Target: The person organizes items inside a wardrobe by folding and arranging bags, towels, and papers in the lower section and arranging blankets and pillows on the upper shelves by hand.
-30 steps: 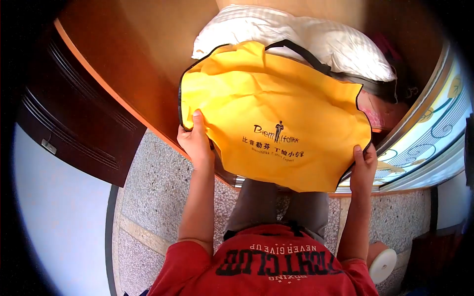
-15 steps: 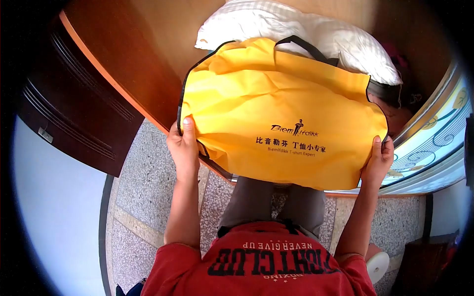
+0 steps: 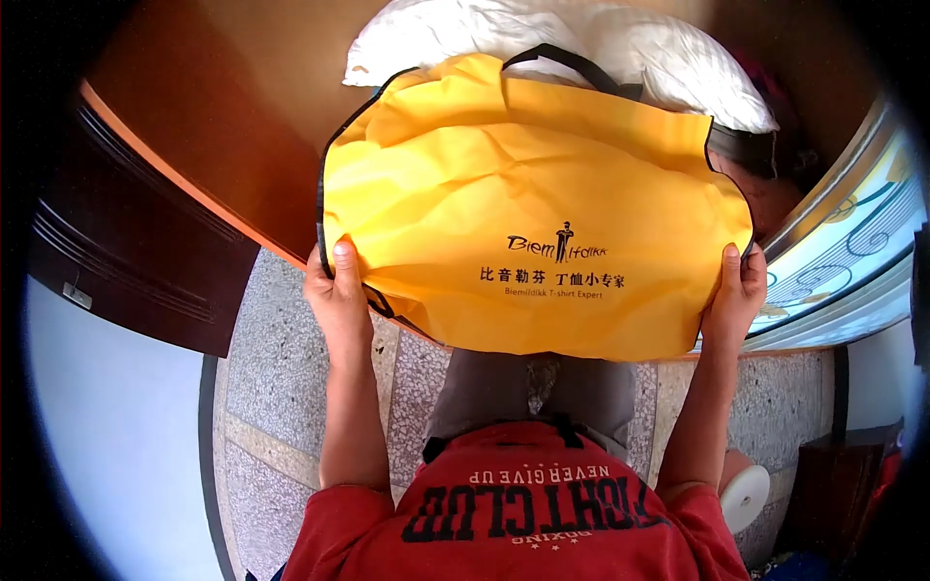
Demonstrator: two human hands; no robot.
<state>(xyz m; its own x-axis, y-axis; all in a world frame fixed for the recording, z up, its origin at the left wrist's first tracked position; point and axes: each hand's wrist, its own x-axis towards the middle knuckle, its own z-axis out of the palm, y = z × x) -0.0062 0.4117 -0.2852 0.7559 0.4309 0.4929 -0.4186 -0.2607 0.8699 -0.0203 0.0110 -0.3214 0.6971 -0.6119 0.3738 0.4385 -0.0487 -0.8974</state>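
Note:
A yellow fabric bag (image 3: 542, 194) with black edging, a black handle and printed lettering is held up in front of me. My left hand (image 3: 339, 295) grips its left edge, thumb on the front face and fingers behind. On the opposite side, my right hand (image 3: 733, 290) pinches the right edge the same way. The bag looks wrinkled and bulges at its upper left. Its back and whatever is inside are hidden. Just beyond its top lies a white pillow (image 3: 668, 68), partly covered by the bag and its handle.
The pillow rests in a wooden cabinet compartment (image 3: 232, 87). A dark brown door (image 3: 145, 261) stands at left, and a patterned glass panel (image 3: 862, 223) at right. Speckled floor (image 3: 281, 387) lies below. A round white-topped object (image 3: 744, 499) and a dark box (image 3: 838, 494) are at lower right.
The bag and both hands have shifted slightly left and up in view. My left hand has moved further left than the right, and the bag appears stretched a little wider.

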